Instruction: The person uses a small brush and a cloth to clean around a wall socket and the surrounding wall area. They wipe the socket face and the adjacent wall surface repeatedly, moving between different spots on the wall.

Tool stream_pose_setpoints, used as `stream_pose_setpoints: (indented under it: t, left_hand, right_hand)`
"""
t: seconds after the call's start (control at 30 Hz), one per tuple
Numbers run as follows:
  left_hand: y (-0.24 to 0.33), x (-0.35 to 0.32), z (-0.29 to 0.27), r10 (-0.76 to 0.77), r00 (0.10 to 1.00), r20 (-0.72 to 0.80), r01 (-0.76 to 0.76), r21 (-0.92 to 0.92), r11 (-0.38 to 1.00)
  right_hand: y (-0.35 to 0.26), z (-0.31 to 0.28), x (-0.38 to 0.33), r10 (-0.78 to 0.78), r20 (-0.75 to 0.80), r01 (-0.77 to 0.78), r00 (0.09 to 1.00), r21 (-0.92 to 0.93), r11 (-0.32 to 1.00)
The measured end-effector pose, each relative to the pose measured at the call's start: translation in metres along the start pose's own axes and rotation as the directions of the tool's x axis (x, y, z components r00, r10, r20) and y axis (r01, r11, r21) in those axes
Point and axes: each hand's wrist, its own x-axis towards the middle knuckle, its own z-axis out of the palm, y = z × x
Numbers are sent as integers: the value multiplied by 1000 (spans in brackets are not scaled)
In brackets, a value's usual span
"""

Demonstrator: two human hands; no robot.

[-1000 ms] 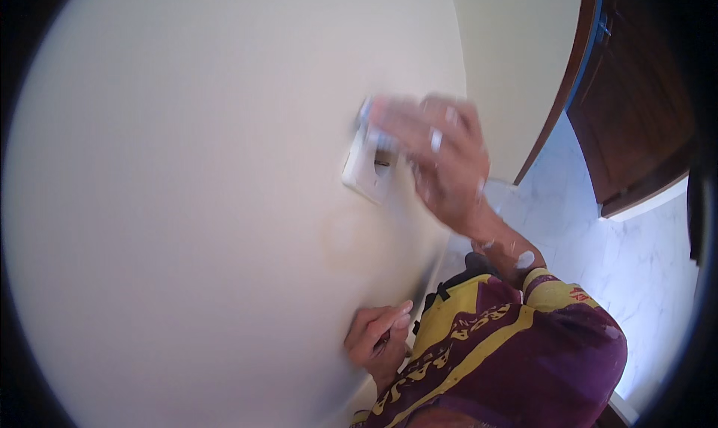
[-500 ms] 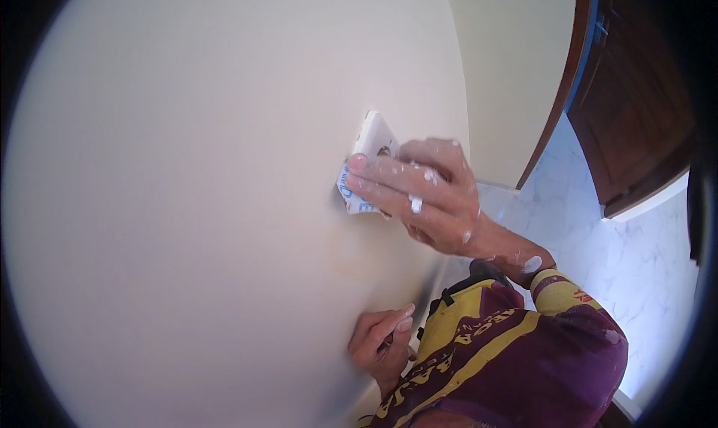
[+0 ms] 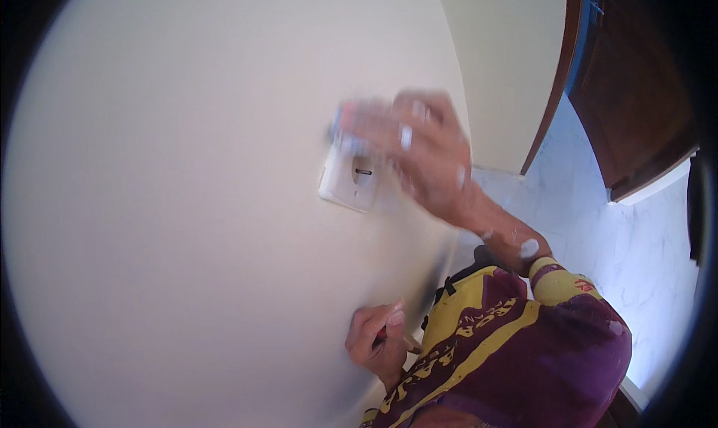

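Note:
A white wall plate (image 3: 340,182) with a round recess and a slot sits on the pale wall. Just above it, my right hand (image 3: 430,147), flecked with white, is smeared by motion. Its fingers press a folded piece of sandpaper (image 3: 336,126), pale with blue print, to the wall along the plate's upper edge. Lower down, close to the wall, my left hand (image 3: 375,342) is curled round a thin handled tool (image 3: 412,344). Only a reddish bit and a tan end of that tool show, so its kind is unclear.
The pale wall (image 3: 187,203) fills the left side and turns a corner at the upper right. Beyond are a dark brown wooden door (image 3: 636,91), its brown frame (image 3: 553,76) and a marbled light floor (image 3: 583,203). My maroon and yellow shirt (image 3: 538,361) is at lower right.
My right hand has moved up with the sandpaper, from the plate's lower edge to its upper edge, uncovering more of the plate. The left hand stays nearly in place.

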Motion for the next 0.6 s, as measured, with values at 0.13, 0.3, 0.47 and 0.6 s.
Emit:
stream_pose_setpoints:
  t: [0.13,0.3,0.47,0.6]
  left_hand:
    - [10,-2,4,44,999,-18,-42,66,997]
    - [4,-8,6,-42,998,-39,43,34,998]
    - [8,-5,4,14,999,-45,-12,62,998]
    - [20,-3,-2,-48,999,-20,50,76,996]
  right_hand:
    - [-12,7,-2,-43,-93,48,995,46,998]
    - [-18,5,-5,-33,-93,35,995,21,999]
    - [-40,17,-23,23,-197,-7,980,86,996]
    - [-43,16,-16,6,-212,3,977,41,999]
